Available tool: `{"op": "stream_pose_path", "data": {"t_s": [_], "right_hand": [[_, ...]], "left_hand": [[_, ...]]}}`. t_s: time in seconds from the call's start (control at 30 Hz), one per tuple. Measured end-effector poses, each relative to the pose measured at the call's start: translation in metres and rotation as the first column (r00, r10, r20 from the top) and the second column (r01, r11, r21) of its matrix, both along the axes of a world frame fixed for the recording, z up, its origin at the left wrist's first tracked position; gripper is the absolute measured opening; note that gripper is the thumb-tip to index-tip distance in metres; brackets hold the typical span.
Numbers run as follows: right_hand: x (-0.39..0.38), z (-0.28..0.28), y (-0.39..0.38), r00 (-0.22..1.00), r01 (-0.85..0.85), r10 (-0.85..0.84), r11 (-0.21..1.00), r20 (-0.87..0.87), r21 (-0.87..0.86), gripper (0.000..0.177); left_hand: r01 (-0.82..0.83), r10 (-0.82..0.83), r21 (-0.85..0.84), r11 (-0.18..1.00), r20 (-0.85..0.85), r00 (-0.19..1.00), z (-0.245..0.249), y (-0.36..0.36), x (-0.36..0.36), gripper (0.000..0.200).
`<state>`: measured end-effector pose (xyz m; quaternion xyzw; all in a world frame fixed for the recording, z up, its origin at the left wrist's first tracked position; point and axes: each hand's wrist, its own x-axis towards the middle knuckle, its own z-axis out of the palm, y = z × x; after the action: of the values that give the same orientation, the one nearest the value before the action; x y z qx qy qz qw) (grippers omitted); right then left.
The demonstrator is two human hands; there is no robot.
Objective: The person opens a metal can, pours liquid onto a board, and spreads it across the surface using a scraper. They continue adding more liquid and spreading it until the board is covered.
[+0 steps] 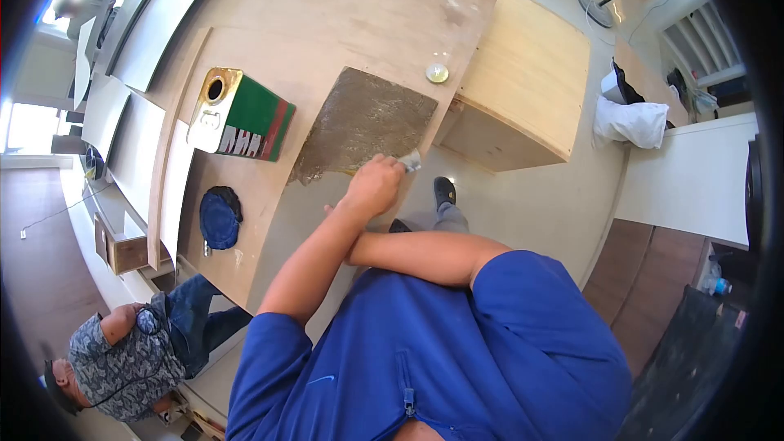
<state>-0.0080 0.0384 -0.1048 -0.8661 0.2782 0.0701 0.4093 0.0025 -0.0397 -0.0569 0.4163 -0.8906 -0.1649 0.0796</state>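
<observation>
- By the left hand (pixel 380 185), a scraper (pixel 413 162) is grasped at the smeared sheet (pixel 367 114)'s edge, probably for control.
- The right hand (pixel 328 210) is mostly hidden; its grip cannot be told.
- On the tabletop (pixel 327 16), the tin (pixel 255 114) is placed within reach.

panel (pixel 371 114) on table (pixel 351 0), can (pixel 253 118) to its left — scraper (pixel 412 162) at panel's right edge, box (pixel 531 57) right of table

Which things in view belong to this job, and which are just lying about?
Belongs to the job:
- scraper in the left hand
- brown-coated panel
- green can, probably

Apparently just lying about:
- wooden box
- white bag
- round blue item, use unclear
</observation>
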Motion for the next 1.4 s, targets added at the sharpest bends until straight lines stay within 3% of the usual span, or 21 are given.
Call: {"op": "stream_pose_path", "data": {"t_s": [0.1, 0.13, 0.2, 0.27, 0.3, 0.4, 0.5, 0.57, 0.67, 0.8, 0.93, 1.03, 1.2, 1.33, 1.4], "right_hand": [[0.003, -0.020, 0.005, 0.971, 0.187, -0.217, 0.950, 0.099, 0.249, 0.068], [0.014, -0.044, 0.010, 0.962, 0.229, -0.260, 0.938, 0.089, 0.262, 0.069], [0.026, -0.052, 0.011, 0.989, 0.146, -0.144, 0.981, -0.025, 0.125, 0.058], [0.029, -0.029, -0.001, 0.952, -0.159, 0.116, 0.979, -0.285, -0.131, 0.042], [0.025, -0.015, 0.000, 0.958, -0.119, 0.063, 0.975, -0.281, -0.187, 0.040], [0.014, -0.005, 0.010, 0.973, 0.018, -0.098, 0.935, -0.210, -0.353, 0.033], [0.020, -0.024, 0.016, 0.984, 0.085, -0.147, 0.883, -0.099, -0.462, 0.030], [0.007, 0.007, 0.017, 0.989, -0.040, -0.034, 0.881, -0.146, -0.472, 0.029], [0.009, 0.008, 0.028, 0.973, -0.061, -0.094, 0.776, -0.210, -0.627, 0.031], [0.011, 0.014, 0.031, 0.950, -0.165, -0.015, 0.824, -0.312, -0.542, 0.042], [0.011, 0.018, 0.019, 0.910, -0.294, 0.105, 0.844, -0.400, -0.448, 0.047], [0.008, 0.013, 0.021, 0.947, -0.241, 0.090, 0.832, -0.308, -0.499, 0.048], [0.007, -0.005, 0.020, 0.969, -0.187, 0.062, 0.817, -0.239, -0.545, 0.051], [0.013, -0.012, 0.021, 0.965, -0.201, 0.073, 0.821, -0.250, -0.535, 0.057], [0.008, -0.006, 0.021, 0.954, -0.246, 0.113, 0.823, -0.278, -0.512, 0.063]], "left_hand": [[0.150, -0.150, 0.071, 0.986, -0.005, 0.989, 0.014, 0.007, 0.001, 0.016], [0.119, -0.116, 0.058, 0.991, -0.047, 0.992, 0.017, 0.006, 0.006, 0.017], [0.051, -0.046, 0.038, 0.998, -0.130, 0.991, 0.025, 0.004, 0.023, 0.018], [-0.087, 0.086, 0.002, 0.996, -0.187, 0.979, 0.053, -0.001, 0.040, 0.021], [-0.157, 0.151, -0.011, 0.988, -0.218, 0.964, 0.061, -0.002, 0.051, 0.022], [-0.213, 0.215, 0.029, 0.977, -0.064, 0.975, 0.058, -0.002, 0.082, 0.025], [-0.119, 0.118, -0.006, 0.993, -0.061, 0.991, 0.056, 0.003, 0.092, 0.028], [-0.044, 0.038, -0.073, 0.996, -0.082, 0.996, 0.055, 0.000, 0.086, 0.027], [0.102, -0.104, -0.096, 0.990, -0.018, 0.994, 0.046, -0.012, 0.069, 0.025], [0.278, -0.268, -0.176, 0.944, 0.078, 0.960, 0.023, -0.026, 0.044, 0.016], [0.256, -0.231, -0.082, 0.963, 0.235, 0.944, 0.028, -0.023, 0.042, 0.010], [0.169, -0.153, -0.055, 0.984, 0.219, 0.964, 0.028, -0.019, 0.086, 0.009], [-0.165, 0.184, -0.104, 0.981, 0.209, 0.960, 0.023, 0.012, 0.167, 0.017], [-0.430, 0.438, -0.128, 0.893, 0.038, 0.898, 0.037, 0.033, 0.184, 0.026], [-0.525, 0.530, -0.083, 0.847, 0.069, 0.845, 0.040, 0.034, 0.184, 0.027]]}}
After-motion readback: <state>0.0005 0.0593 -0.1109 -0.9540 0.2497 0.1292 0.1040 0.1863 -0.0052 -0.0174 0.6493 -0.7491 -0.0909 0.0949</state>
